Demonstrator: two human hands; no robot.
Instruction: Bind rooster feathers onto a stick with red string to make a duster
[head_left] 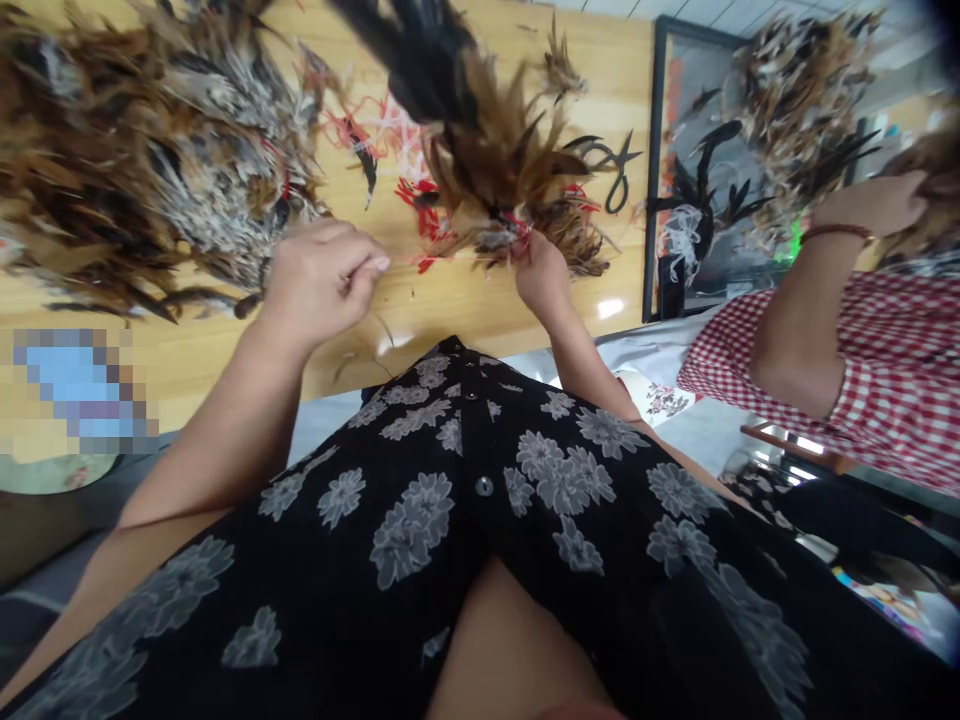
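Observation:
My right hand is closed on the base of a bundle of brown and black feathers. Red string shows around the base, beside my thumb. To the left, my left hand is closed, thumb pressed against the forefinger. A thin, faint thread stretches from it toward the bundle. Loose red strings lie under and beside the feathers. Black-handled scissors rest open on the table to the right of the bundle.
A large heap of brown, grey and white feathers covers the table's left. A blurred-out blue item lies at the left front. On the right, a person in a red checked sleeve works by a dark-framed glass surface bearing more feathers.

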